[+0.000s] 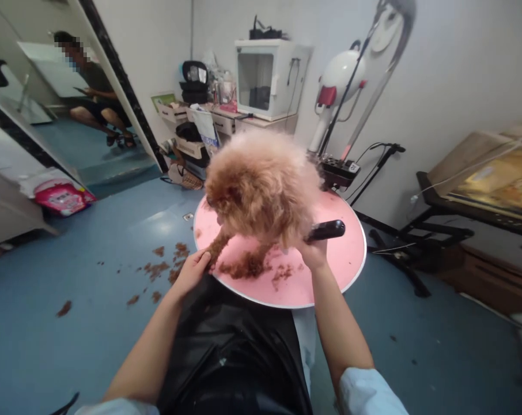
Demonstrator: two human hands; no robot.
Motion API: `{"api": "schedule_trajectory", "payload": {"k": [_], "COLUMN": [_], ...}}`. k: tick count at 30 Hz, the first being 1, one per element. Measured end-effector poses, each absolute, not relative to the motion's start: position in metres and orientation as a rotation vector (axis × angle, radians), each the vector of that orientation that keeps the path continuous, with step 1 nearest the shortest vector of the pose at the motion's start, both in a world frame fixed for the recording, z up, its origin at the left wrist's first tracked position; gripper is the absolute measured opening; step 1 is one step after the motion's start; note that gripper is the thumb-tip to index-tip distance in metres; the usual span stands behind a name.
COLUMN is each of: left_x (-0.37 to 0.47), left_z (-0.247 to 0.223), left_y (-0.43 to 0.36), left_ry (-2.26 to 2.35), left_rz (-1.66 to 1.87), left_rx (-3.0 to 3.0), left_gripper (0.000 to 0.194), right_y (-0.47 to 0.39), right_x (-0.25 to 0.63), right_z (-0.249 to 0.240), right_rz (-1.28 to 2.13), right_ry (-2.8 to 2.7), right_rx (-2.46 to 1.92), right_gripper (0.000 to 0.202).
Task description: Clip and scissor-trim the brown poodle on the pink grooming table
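A fluffy brown dog (pixel 263 184) is on a round pink grooming table (pixel 343 248), its head toward the left. My left hand (pixel 195 268) is closed around the lower end of one of its front legs (pixel 219 245), drawn out over the table's near edge. In my right hand (pixel 313 253) is a black hair clipper (pixel 328 230), held against the dog's side. The clipper's blade end is hidden in the coat. Clumps of cut brown fur (pixel 246 265) lie on the table below the dog.
More cut fur (pixel 157 268) is scattered over the blue floor to the left. Behind the table stand a white dryer (pixel 341 75) on a stand and a white cabinet (pixel 256 75). A mirror (pixel 109 115) at left reflects a seated person. A black-framed rack (pixel 442 202) stands at right.
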State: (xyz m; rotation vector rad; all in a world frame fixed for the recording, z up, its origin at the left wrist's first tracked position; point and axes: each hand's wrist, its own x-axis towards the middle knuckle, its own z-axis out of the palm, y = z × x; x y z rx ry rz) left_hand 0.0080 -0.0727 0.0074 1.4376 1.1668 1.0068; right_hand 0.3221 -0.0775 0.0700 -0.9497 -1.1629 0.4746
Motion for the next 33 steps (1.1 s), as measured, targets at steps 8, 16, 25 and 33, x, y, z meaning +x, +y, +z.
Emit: {"api": "schedule_trajectory", "payload": {"k": [8,16,25,33], "left_x": [0.002,0.003,0.022,0.032], "left_z": [-0.001,-0.003,-0.002,-0.003], "left_y": [-0.052,-0.042,-0.034,-0.028], "left_ry": [1.307,1.522,1.7,1.73], "left_rz": [1.015,1.042,1.113,1.083], "left_rx": [1.543,1.702,1.79,1.795], "left_gripper": [0.056,0.06,0.046,0.034], "right_y": [-0.067,-0.071,-0.057,-0.043], "right_x": [0.316,0.338,0.348,0.365], "right_z": [0.06,0.065,0.053,0.065], "right_rz": [0.467,0.484,0.702,0.646], "right_ry": [-0.946,-0.805,-0.941,-0.891], "right_rx": [-0.769,-0.749,-0.762,-0.719], "right_gripper": [0.031,0.023,0.029,0.032]}}
